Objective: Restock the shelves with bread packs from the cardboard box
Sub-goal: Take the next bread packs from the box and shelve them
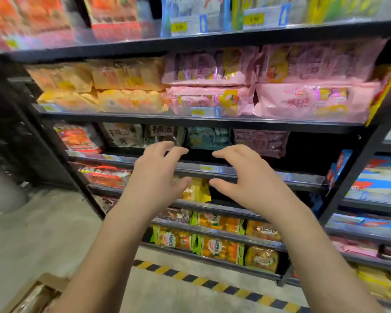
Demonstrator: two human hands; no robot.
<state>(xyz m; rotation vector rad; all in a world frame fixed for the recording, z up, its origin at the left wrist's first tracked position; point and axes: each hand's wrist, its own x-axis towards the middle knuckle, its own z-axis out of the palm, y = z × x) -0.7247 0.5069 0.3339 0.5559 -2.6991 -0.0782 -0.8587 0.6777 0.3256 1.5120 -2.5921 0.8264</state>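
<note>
- Both hands are raised in front of the shelves (212,169), level with the third shelf from the top, and neither carries a pack
- The left hand (155,175) has its fingers (165,147) loosely curved and spread, gripping nothing
- The right hand (242,177) mirrors it, with its fingers (226,152) relaxed and empty; the two hands are near each other but apart
- The cardboard box (48,279) sits on the floor at the lower left, just beside the left forearm
- Wrapped packs in the box (34,299) show inside it, so there is stock left to move; I cannot tell how many, since most of the box is out of view
- The shelf above the hands looks full: orange packs (127,86) on the left and pink packs (314,100) on the right lie stacked two high, edge to edge
- The shelf level with the hands is thinner: a teal pack (209,137) and a purple pack (261,141) sit towards the back, and a dark unfilled stretch runs from the purple pack to the right upright
- The lower shelves carry yellow and green packs, with a few dark gaps between them
- As I judge it, the task is part way through and the hands are free between packs
- What looks left to do is reach down to the box, take a pack and fill the gaps on the third shelf and below
</note>
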